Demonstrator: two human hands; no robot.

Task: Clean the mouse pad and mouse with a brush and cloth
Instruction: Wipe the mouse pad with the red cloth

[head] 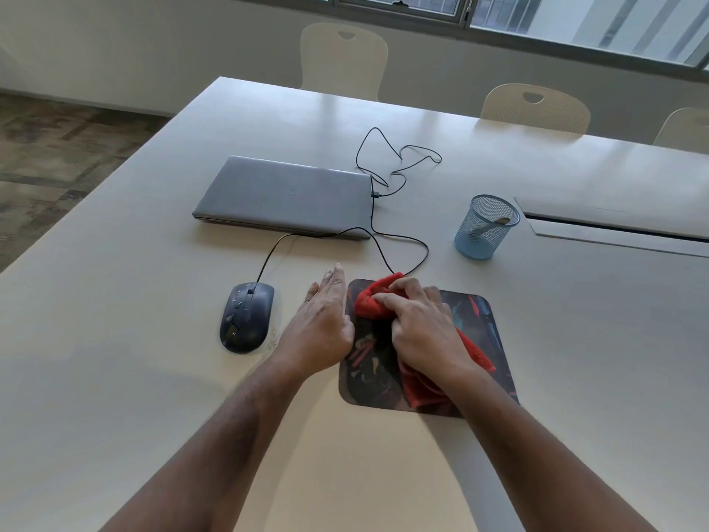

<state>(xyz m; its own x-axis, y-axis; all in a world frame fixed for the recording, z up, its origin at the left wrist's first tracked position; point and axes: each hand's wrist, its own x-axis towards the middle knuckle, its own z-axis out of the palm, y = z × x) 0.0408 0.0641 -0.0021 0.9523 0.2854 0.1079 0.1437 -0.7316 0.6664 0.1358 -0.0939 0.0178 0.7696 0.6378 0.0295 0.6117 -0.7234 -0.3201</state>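
The right hand [422, 332] presses a bunched red cloth [418, 382] onto the dark patterned mouse pad [487, 332], its fingers [387, 299] curled over the upper fold of the cloth. The left hand [320, 332] lies flat with fingers extended and together, holding nothing, its edge against the left border of the pad. The pad lies on the pale table [115, 339] directly before the person. The dark wired mouse [247, 318] sits on the table to the left of the pad, just beside the left hand but apart from it; its black cable [383, 240] runs to a closed grey laptop [284, 195] farther back. A blue mesh pen cup [485, 228] stands upright to the right of the laptop, with a handle visible inside it. Cream chairs [343, 59] line the far edge of the table.
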